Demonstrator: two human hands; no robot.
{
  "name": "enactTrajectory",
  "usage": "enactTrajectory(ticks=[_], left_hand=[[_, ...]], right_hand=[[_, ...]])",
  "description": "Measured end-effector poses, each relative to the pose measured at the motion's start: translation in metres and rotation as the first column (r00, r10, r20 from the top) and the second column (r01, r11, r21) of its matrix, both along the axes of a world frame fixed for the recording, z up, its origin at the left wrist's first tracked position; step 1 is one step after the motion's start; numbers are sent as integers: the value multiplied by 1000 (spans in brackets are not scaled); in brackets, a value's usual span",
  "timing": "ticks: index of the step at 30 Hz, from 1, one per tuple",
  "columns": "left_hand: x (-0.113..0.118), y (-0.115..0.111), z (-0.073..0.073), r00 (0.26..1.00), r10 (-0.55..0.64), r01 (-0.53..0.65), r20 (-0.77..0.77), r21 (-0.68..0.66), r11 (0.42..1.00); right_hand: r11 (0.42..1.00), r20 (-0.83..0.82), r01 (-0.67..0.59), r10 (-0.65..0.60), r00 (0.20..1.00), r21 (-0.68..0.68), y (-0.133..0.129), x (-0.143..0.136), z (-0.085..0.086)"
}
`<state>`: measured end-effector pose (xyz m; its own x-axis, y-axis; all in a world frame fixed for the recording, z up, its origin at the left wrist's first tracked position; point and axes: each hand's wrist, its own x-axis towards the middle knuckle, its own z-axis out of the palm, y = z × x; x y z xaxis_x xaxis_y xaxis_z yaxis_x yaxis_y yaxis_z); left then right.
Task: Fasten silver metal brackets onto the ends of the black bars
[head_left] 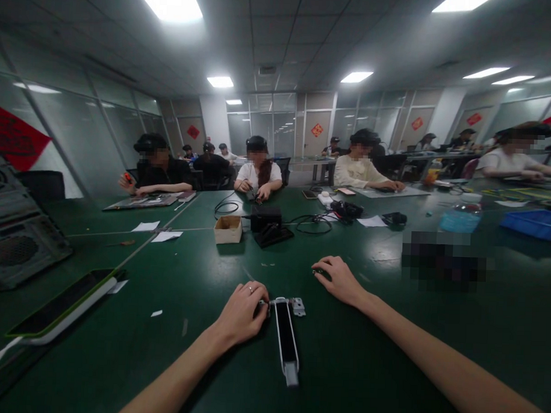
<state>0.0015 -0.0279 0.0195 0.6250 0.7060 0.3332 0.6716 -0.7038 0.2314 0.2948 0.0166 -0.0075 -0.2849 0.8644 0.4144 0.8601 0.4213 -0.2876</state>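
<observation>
On the green table in front of me lies a long, narrow black piece with a silver-white frame. Its near end has a grey tab, and a metal hinge bracket sticks out to the right at its far end. My left hand, wearing a ring, is closed around the matching metal part at the left of that end, mostly covered by the fingers. Farther off to the right, my right hand rests on the table, thumb and forefinger curled together around tiny shiny bits too small to name.
Ahead stand a small cardboard box and a black device with cables. At left are a green-edged long case and a computer chassis. A bottle of blue liquid and blue tray are at right. Several people sit opposite.
</observation>
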Motion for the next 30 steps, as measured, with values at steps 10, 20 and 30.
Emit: enactTrajectory(ticks=[10,20,30], left_hand=[[1,1,-2,1000,-22,22,-21,-7,1000],[3,-1,1,998,-22,20,-61,-27,999],[5,-7,4,995,59,-60,84,11,998]], right_hand=[[999,29,-4,3,1000,44,3,-5,-5],[979,-64,-160,169,983,125,-26,-39,11],[926,-213,-335,368,905,176,-56,-69,18]])
